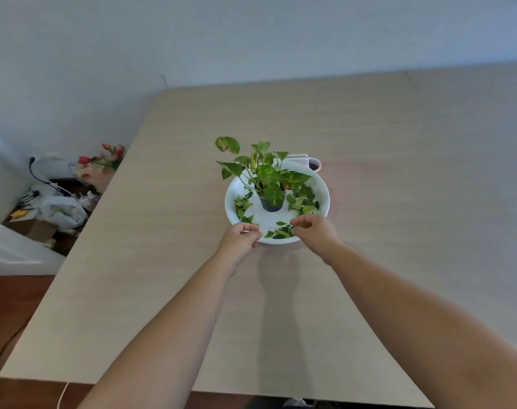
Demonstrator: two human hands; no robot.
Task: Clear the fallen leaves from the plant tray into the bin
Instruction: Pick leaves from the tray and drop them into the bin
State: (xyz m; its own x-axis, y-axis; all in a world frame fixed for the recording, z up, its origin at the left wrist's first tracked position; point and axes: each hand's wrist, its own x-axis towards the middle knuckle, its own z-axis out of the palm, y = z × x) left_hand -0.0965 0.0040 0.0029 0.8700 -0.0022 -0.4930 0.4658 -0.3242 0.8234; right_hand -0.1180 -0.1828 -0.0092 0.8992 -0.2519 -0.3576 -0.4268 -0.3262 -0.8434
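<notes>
With loose green fallen leaves [281, 233] strewn in the round white plant tray [323, 187] on the pale bench [163, 261], the left hand [242, 237] curls on the rim, its grip unclear, while the right hand [313, 230], grip nearly pressed together above leaves, should gather several before lifting.

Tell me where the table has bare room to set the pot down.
Bare table lies left of the white tray and right of it toward the wall. Crowded: inside the tray, around the pot, loose leaves.
</notes>
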